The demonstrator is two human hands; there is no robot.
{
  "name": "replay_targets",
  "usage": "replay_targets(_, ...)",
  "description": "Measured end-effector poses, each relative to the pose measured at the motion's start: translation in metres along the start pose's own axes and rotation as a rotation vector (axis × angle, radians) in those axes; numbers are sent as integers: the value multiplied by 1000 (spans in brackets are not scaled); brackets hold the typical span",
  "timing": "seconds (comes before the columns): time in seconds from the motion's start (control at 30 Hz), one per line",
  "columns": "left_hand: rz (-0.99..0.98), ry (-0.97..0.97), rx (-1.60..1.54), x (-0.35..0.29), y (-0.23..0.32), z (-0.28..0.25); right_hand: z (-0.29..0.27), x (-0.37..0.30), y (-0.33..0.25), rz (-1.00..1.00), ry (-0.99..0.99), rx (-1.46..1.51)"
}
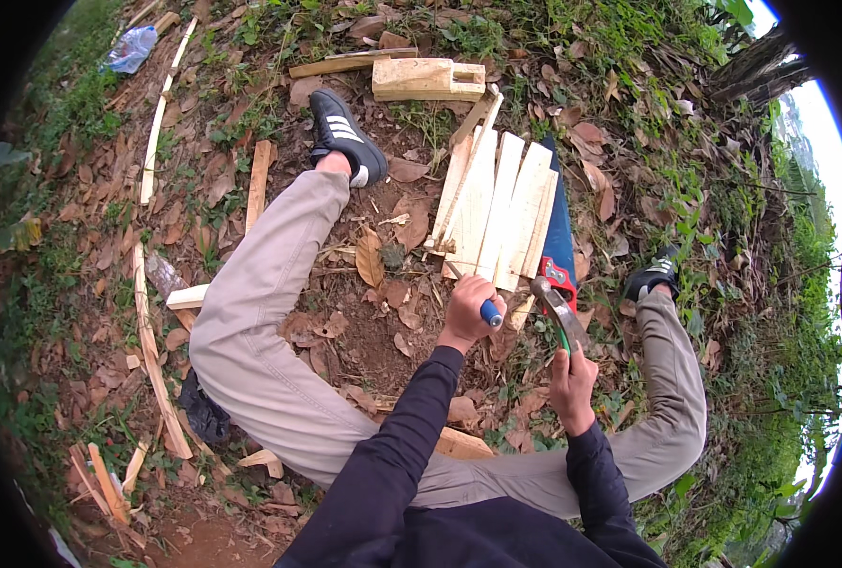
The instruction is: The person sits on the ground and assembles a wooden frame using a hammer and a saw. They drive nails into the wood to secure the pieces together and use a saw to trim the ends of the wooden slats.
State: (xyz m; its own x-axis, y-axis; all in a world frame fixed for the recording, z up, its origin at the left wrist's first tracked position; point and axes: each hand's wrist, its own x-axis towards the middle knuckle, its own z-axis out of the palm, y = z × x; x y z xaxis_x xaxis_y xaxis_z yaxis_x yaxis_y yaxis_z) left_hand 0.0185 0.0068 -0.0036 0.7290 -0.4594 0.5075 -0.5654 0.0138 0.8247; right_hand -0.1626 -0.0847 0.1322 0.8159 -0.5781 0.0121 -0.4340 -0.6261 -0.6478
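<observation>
My left hand point(473, 310) is closed around the blue handle of a chisel point(492, 314), whose thin blade points away toward the near ends of several pale wooden slats point(504, 204). Whether its tip touches the wood, I cannot tell. My right hand point(573, 383) grips a claw hammer point(555, 308) by its green and black handle, the metal head raised just right of the chisel's butt end. Beside the slats lies a handsaw point(560, 222) with a blue blade and a red handle, partly behind the hammer.
Beyond the slats sits a notched wooden block point(427, 78). My outstretched legs point(269, 303) flank the work. Long wood strips point(151, 350) and offcuts point(108, 483) lie to the left among dry leaves, with a clear plastic bottle point(133, 49) far left. A tree trunk point(757, 68) stands far right.
</observation>
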Motion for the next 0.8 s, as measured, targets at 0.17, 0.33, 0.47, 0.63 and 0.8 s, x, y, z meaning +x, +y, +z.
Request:
replay_targets(0.17,-72,67,-22,0,0,0,0,-1,-4,-38,-43,-6)
replay_targets(0.33,-141,108,-23,6,-1,-2,3,-1,-10,-105,-99,-29)
replay_targets(0.47,-70,69,-55,6,-1,-5,1,0,-16,-189,-147,-57)
replay_targets(0.63,-76,85,-69,8,1,-1,4,-14,-2,-299,-187,-76)
replay_targets(0.8,-93,59,-72,-2,2,-4,3,-17,-21,-82,-256,-83)
